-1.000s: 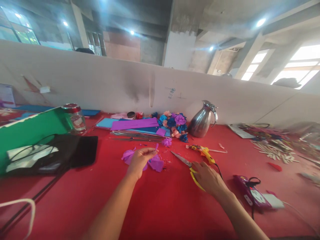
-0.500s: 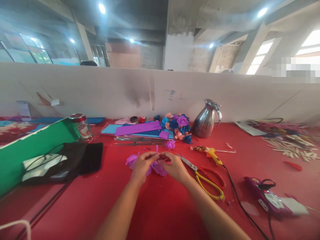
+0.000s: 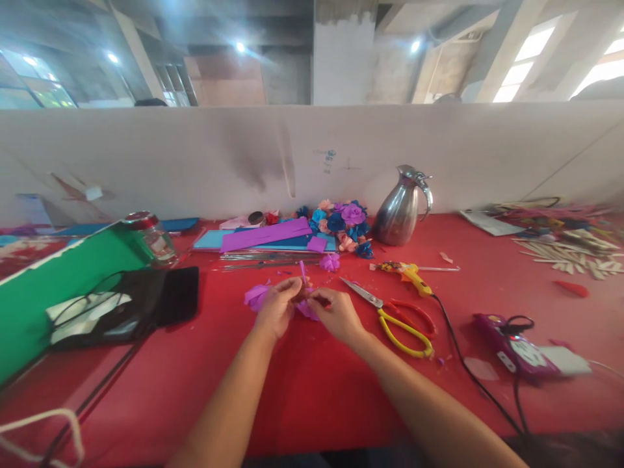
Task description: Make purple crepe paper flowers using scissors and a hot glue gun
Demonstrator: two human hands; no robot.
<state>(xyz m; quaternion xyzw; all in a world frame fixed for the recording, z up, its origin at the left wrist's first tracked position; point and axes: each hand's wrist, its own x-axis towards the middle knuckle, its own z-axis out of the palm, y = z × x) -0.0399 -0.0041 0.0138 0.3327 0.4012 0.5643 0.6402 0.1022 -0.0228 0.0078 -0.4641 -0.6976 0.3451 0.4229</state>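
Observation:
My left hand [image 3: 279, 307] is closed in a pinch around a narrow purple paper strip [image 3: 303, 269], whose end sticks up above the fingers. Close beside it, my right hand [image 3: 337, 314] has thumb and fingers pressed together at the strip's lower part, which the fingers mostly hide. Purple paper petals [image 3: 255, 297] lie on the table left of my left hand, and more purple paper [image 3: 307, 310] shows between and under both hands. Scissors [image 3: 385, 312] with red and yellow handles lie to the right of my right hand.
Behind the hands are purple paper sheets [image 3: 266, 234], a bunch of paper flowers [image 3: 341, 224] and a metal jug [image 3: 400, 208]. Rightward lie a yellow glue gun [image 3: 416, 281] with its cord and a purple device [image 3: 511, 348]. A green board [image 3: 88, 266] and glass jar [image 3: 158, 242] stand left.
The view has tilted down, so the table things sit higher in the picture. The strip now leans left, and my right fingers have shifted slightly lower along it.

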